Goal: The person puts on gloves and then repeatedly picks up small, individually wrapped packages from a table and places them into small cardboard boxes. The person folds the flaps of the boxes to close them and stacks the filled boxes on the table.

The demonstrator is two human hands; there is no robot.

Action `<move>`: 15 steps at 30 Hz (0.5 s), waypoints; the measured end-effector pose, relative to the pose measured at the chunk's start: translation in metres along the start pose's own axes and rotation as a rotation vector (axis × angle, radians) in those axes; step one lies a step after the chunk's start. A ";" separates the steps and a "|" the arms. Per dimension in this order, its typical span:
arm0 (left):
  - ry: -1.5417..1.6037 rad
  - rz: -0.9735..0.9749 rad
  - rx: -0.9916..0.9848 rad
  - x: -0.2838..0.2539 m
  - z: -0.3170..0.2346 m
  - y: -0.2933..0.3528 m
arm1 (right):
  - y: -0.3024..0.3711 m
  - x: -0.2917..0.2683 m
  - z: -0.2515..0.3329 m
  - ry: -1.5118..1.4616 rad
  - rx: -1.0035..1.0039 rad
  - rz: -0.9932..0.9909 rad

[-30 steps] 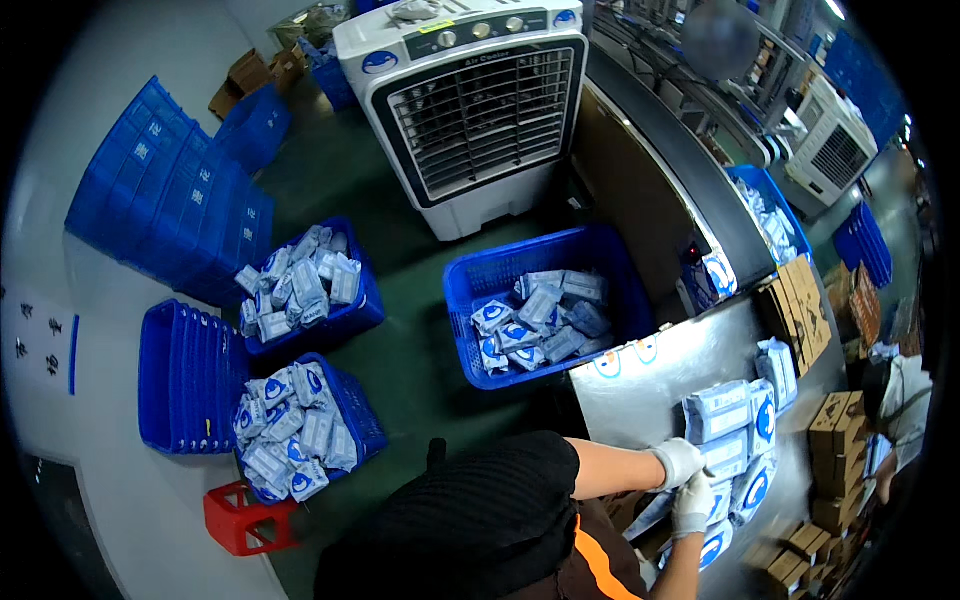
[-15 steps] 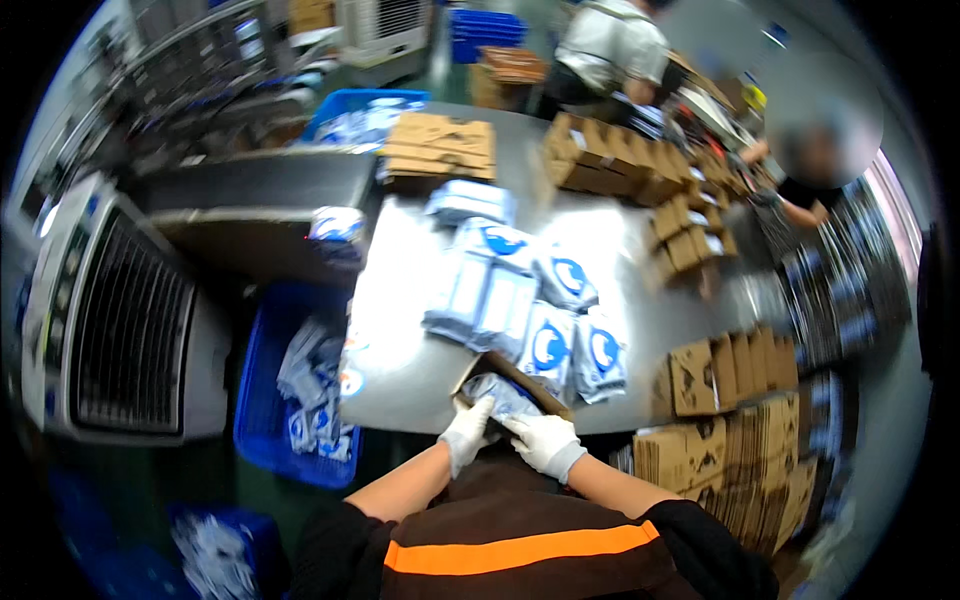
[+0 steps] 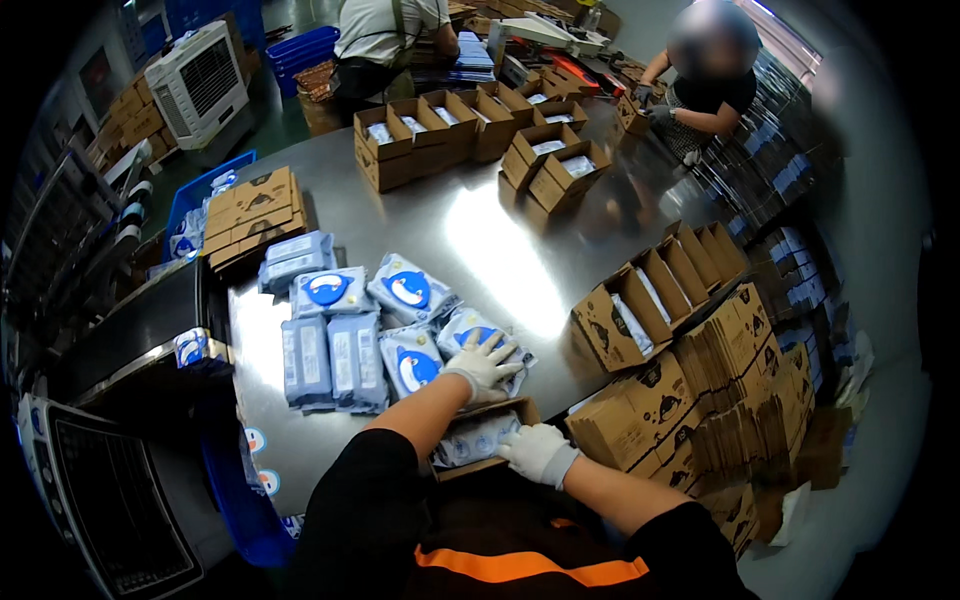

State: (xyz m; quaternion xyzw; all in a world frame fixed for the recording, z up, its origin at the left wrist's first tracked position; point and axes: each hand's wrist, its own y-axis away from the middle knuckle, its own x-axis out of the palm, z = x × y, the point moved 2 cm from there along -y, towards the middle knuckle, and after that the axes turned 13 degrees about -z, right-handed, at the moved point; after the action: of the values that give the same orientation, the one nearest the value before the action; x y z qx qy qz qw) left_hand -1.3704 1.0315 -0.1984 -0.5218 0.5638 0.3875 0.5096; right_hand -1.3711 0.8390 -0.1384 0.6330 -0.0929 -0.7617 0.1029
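Note:
My left hand (image 3: 482, 368), in a white glove, lies with fingers spread on a blue-and-white soft pack of wipes (image 3: 464, 328) on the metal table. At the table's near edge, my gloved right hand (image 3: 540, 453) grips the right side of an open cardboard box (image 3: 528, 408). Another pack of wipes (image 3: 470, 440) lies inside that box, partly covered by my left forearm and right fingers. Left of my left hand are several more packs (image 3: 330, 360), some stacked, with round blue printed figures on top.
Open boxes holding packs stand in rows at the far side (image 3: 430, 135) and the right (image 3: 640, 300). Folded cartons (image 3: 680, 400) are piled at my right. Flat cartons (image 3: 255, 215) lie far left, beside a blue crate (image 3: 185, 205). Two people work across the table.
My left hand has left the box and moved forward onto a pack. My right hand stays at the box. The view has swung to the right.

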 end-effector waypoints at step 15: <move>0.575 -0.054 -0.360 0.023 -0.046 -0.080 | 0.081 -0.036 -0.172 -0.069 0.801 -0.812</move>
State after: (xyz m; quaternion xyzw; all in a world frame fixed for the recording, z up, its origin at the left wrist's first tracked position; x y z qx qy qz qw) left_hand -1.2983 0.9697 -0.2051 -0.7059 0.5930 0.3044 0.2395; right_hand -1.1923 0.7689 -0.1140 0.5821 -0.1272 -0.6658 -0.4491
